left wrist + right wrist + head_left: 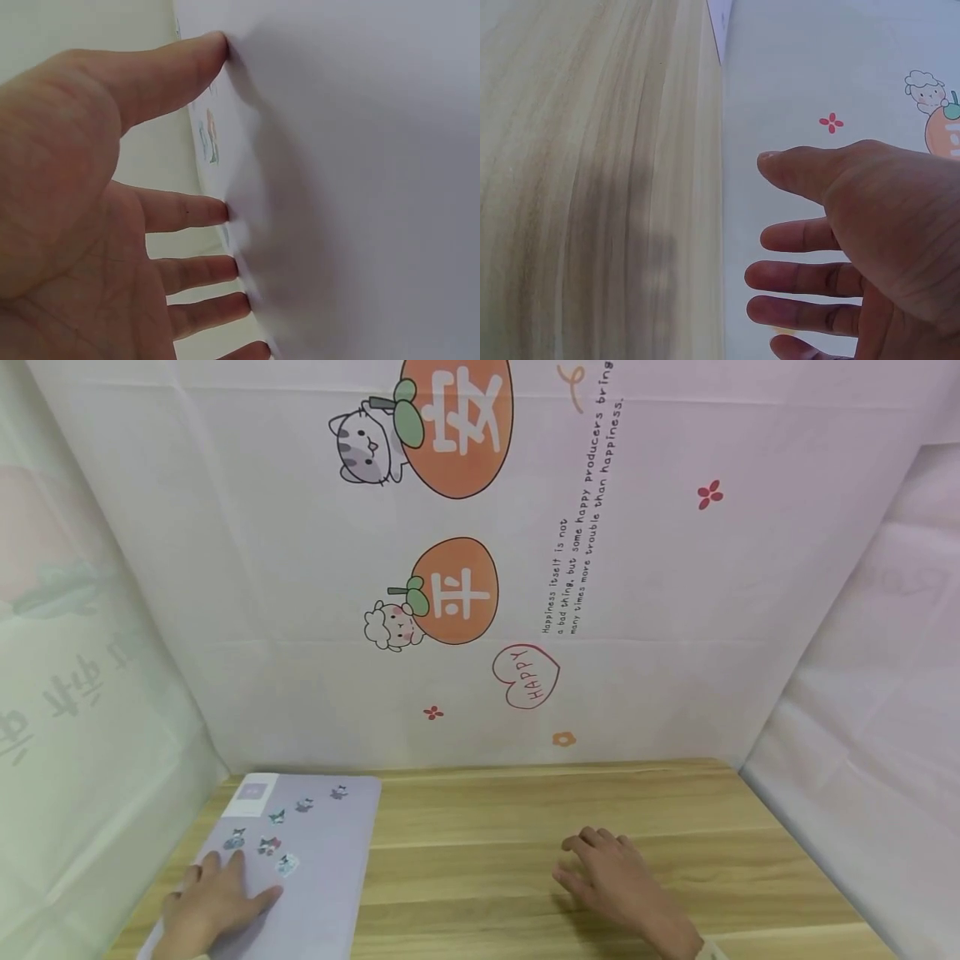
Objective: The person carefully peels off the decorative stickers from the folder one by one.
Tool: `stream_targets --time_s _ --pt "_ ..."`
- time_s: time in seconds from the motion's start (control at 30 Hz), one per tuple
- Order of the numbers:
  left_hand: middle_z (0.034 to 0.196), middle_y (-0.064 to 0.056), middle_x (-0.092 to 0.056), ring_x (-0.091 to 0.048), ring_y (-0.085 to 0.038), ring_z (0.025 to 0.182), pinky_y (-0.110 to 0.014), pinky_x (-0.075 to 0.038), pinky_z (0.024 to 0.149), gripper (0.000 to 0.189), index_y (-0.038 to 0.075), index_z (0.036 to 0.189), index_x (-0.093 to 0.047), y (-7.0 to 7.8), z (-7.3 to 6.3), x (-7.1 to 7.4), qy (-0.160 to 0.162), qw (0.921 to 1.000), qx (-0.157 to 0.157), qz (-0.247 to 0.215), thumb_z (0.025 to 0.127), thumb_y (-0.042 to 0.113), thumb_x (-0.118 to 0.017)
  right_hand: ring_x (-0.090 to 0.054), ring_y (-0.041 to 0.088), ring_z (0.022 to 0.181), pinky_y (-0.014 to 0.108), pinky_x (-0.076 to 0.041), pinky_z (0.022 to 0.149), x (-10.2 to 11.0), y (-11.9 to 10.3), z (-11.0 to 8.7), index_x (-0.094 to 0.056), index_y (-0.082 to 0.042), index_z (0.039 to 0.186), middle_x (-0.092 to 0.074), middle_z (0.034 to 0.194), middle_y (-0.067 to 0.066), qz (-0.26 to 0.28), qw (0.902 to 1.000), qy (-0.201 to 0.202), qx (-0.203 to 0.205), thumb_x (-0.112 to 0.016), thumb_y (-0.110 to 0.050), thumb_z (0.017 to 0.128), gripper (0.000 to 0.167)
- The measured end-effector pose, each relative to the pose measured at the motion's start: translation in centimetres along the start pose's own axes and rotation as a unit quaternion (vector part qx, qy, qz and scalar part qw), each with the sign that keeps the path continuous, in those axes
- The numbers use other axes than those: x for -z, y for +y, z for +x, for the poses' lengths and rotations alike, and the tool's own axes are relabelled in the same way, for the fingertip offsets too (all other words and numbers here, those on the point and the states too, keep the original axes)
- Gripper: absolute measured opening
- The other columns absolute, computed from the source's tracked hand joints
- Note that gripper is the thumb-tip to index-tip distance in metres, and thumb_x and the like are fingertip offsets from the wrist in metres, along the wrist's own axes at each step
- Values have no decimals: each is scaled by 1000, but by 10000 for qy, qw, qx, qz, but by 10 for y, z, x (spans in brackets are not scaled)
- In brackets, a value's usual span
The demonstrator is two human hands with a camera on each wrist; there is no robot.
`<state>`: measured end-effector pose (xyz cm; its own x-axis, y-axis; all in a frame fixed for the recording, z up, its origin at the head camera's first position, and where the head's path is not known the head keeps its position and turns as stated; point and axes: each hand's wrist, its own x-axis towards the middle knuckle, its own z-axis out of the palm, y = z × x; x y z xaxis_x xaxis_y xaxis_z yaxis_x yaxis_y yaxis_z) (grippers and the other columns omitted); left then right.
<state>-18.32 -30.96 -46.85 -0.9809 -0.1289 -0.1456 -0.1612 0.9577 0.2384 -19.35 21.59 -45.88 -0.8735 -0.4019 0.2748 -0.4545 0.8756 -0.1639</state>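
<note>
White cloth [660,610] printed with oranges and lettering rises behind a wood-grain table [465,852], with more cloth at either side. The lilac panel [326,885] lies flat at the table's left, close to its left edge, its near end cut off by the head view. It bears small stickers [268,847] and a pale label [234,803] at the far left corner.

The left hand [213,897] rests its fingertips on the panel, fingers and thumb spread apart, clamped on nothing. The right hand [611,877] hovers above bare wood, well apart from the panel, its fingers loose and holding nothing.

A sideways push from those fingertips could skid the panel over the left edge, since the right hand braces nothing. Dragging fingers might also catch a sticker's rim, if the stickers are raised, which I cannot tell.
</note>
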Motion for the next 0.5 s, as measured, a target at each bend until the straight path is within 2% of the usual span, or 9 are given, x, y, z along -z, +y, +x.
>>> stream_targets --time_s 0.23,0.5 --pt "131 -50 -35 -33 -71 120 -85 -33 91 107 -20 136 -42 19 -3 -6 -28 9999 -150 79 81 67 -71 -64 31 103 66 -50 91 -3 3 -1 -71 -8 114 -68 109 4 89 9998 -167 -9 -73 -38 93 36" --pt "132 -49 -36 -35 -69 121 -85 -34 90 103 -19 134 -45 42 -10 -12 81 9996 -265 76 80 63 -74 -64 30 101 64 -51 90 -6 5 -1 -71 -8 112 -68 107 4 175 9997 -192 -22 -74 -36 93 34"
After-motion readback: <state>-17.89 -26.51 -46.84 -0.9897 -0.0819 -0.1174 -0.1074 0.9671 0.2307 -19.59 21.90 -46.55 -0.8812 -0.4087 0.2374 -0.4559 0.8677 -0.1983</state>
